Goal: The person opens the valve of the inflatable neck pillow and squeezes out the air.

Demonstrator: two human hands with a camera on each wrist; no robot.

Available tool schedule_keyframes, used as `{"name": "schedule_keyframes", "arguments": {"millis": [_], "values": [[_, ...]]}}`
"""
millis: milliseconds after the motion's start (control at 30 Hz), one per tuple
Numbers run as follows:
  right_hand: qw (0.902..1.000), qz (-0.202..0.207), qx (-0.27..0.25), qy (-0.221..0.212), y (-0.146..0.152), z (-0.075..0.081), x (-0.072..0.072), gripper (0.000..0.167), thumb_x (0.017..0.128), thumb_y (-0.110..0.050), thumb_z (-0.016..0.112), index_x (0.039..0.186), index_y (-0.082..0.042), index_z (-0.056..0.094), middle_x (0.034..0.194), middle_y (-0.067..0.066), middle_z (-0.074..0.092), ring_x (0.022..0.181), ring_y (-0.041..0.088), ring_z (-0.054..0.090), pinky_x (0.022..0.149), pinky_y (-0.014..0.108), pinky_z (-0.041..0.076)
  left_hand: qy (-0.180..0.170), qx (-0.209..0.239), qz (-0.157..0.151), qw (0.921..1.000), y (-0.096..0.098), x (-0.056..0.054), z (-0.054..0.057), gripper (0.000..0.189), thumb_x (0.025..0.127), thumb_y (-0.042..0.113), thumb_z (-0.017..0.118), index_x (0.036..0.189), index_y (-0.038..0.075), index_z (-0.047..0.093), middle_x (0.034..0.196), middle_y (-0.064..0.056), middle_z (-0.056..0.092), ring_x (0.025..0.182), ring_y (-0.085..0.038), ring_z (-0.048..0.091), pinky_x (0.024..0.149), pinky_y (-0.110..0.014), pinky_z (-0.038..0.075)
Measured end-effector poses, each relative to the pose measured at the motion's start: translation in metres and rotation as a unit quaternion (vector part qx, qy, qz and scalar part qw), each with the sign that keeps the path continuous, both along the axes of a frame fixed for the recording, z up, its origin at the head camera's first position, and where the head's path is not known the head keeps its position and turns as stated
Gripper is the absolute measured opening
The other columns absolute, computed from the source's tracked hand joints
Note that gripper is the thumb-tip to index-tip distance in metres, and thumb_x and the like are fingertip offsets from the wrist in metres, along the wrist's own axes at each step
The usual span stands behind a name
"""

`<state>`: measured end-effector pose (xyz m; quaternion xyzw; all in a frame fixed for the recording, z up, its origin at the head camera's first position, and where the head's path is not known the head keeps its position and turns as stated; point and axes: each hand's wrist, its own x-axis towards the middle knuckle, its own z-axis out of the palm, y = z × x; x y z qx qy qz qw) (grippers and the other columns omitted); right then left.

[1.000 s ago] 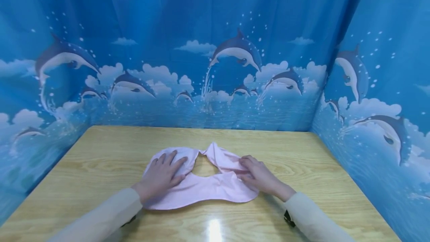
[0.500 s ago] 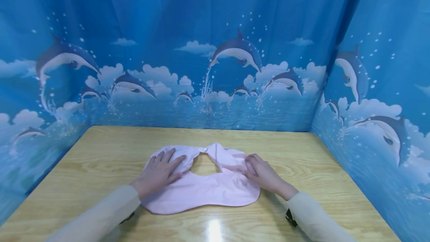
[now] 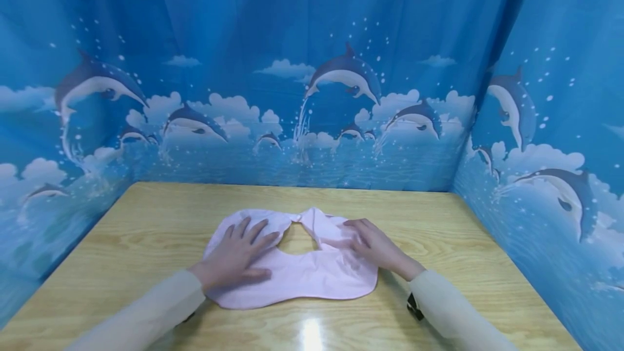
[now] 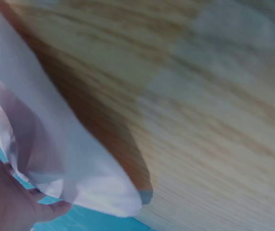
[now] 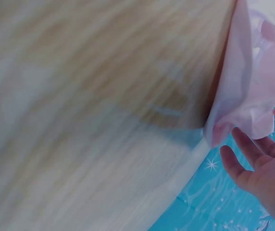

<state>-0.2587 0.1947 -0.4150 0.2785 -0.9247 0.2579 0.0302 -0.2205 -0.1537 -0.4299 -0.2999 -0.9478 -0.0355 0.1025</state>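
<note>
A pale pink cloth bib (image 3: 302, 281) lies spread on the wooden table, its neck opening near the far edge and its two ends meeting above that opening. My left hand (image 3: 239, 256) rests on its left part, fingers spread. On the right part, where the cloth is creased and partly folded over, my right hand (image 3: 377, 245) touches the fabric with loosely extended fingers. The left wrist view shows the bib's edge (image 4: 80, 159) beside the left hand (image 4: 5, 202). In the right wrist view, fingertips of the right hand (image 5: 267, 175) touch the bib's border (image 5: 253, 86).
The light wood-grain table (image 3: 161, 215) reaches around the bib on all sides. Behind it and along both sides hangs a blue curtain (image 3: 273, 26) printed with dolphins and clouds. A bright light reflection (image 3: 312, 335) shows near the front.
The bib's front edge sits slightly nearer, and its right part lies flatter. The left thumb has spread outward. The right hand's fingers have loosened and reached a little left.
</note>
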Motion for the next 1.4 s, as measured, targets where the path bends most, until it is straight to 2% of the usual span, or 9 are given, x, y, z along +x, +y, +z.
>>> {"name": "schedule_keyframes", "arguments": {"millis": [233,500,833,1033,1267,1400], "values": [[0.999,0.009,-0.026,-0.034,-0.012,-0.002,-0.011,0.038,0.091,-0.024,0.055,0.126,-0.01,0.05,0.124,0.01,0.051,0.113,0.028,0.051,0.099,0.047,0.04,-0.021,-0.002,-0.014,0.9997,0.0,-0.001,-0.002,0.085,0.075,0.071,0.05,0.144,0.026,0.029,0.15,-0.014,0.022,0.132,-0.052,0.016,0.095,-0.071,0.025],[0.998,0.003,-0.051,-0.036,-0.017,-0.003,-0.017,0.036,0.089,-0.022,0.057,0.119,-0.003,0.054,0.118,0.01,0.055,0.107,0.028,0.055,0.093,0.045,0.045,-0.046,-0.012,-0.006,0.9988,0.002,-0.004,0.002,0.09,0.072,0.073,0.051,0.144,0.023,0.028,0.151,-0.015,0.018,0.131,-0.054,0.015,0.093,-0.072,0.025],[0.9989,-0.009,-0.04,0.021,-0.014,-0.002,-0.013,0.033,0.088,-0.015,0.059,0.116,0.001,0.057,0.118,0.013,0.056,0.108,0.03,0.055,0.094,0.046,0.044,-0.051,-0.023,-0.003,0.9985,0.003,-0.003,0.005,0.088,0.074,0.073,0.05,0.143,0.024,0.03,0.151,-0.015,0.02,0.131,-0.053,0.017,0.093,-0.071,0.027],[0.998,-0.022,-0.035,0.048,-0.011,-0.002,-0.012,0.035,0.085,-0.011,0.06,0.117,0.004,0.056,0.118,0.015,0.056,0.107,0.032,0.055,0.093,0.046,0.044,-0.041,-0.013,-0.01,0.999,0.001,-0.003,0.007,0.087,0.073,0.071,0.053,0.142,0.022,0.032,0.15,-0.016,0.022,0.129,-0.055,0.02,0.09,-0.072,0.029],[0.9955,-0.051,-0.027,0.076,-0.005,-0.002,-0.015,0.037,0.087,-0.016,0.059,0.118,0.005,0.055,0.119,0.018,0.055,0.11,0.033,0.054,0.096,0.046,0.043,-0.053,-0.022,0.002,0.9984,0.001,-0.004,0.01,0.088,0.073,0.072,0.052,0.143,0.024,0.031,0.151,-0.015,0.02,0.131,-0.053,0.019,0.092,-0.071,0.029],[0.9944,-0.072,-0.025,0.072,-0.003,0.0,-0.017,0.038,0.088,-0.016,0.057,0.119,0.005,0.054,0.12,0.019,0.054,0.111,0.034,0.053,0.096,0.046,0.042,-0.061,-0.03,0.006,0.9977,0.0,-0.005,0.011,0.088,0.072,0.073,0.05,0.143,0.024,0.031,0.151,-0.014,0.019,0.131,-0.052,0.018,0.092,-0.071,0.029]]}}
